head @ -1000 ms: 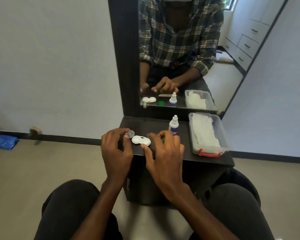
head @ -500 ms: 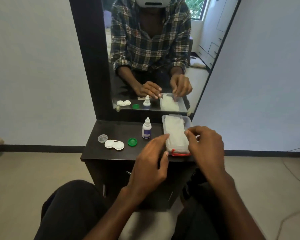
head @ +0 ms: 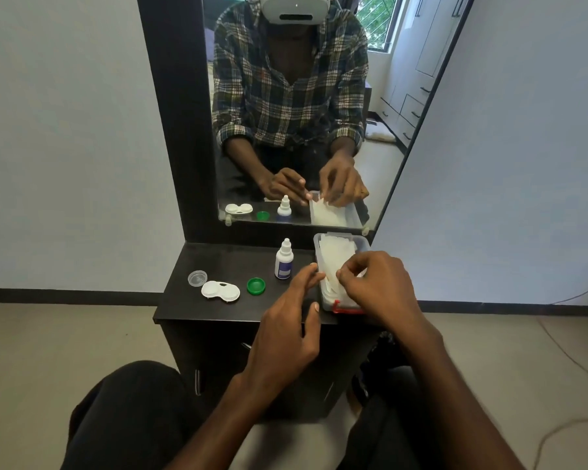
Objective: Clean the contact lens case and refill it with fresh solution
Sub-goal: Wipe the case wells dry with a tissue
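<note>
On the bottle [head: 283, 261], a blue label, writing unreadable.

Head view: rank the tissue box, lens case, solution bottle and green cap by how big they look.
1. tissue box
2. lens case and solution bottle, too alike to separate
3. green cap

No text can be read; the bottle's [head: 283, 260] purple label is blurred.
</note>
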